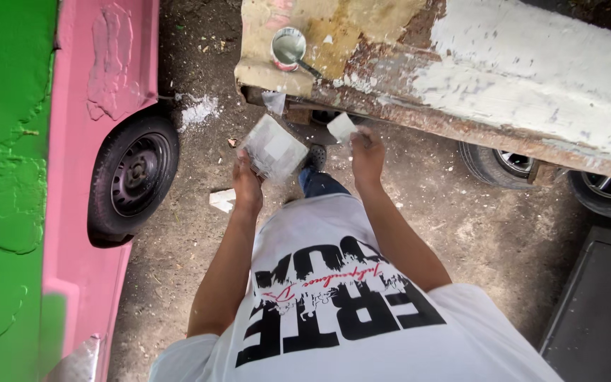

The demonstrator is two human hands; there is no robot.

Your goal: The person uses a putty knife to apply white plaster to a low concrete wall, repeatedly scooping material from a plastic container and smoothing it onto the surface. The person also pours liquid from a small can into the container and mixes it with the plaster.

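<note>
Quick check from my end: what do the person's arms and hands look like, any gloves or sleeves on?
No gloves: the left hand and right hand are both bare, with no watch or rings that I can make out. The forearms are uncovered too. Short white sleeves of a white T-shirt with black lettering end above the elbows.

My left hand (247,185) grips a grey sanding block (273,148). My right hand (367,154) pinches a small white piece (341,128), beneath the rusty car panel (503,78).
</note>
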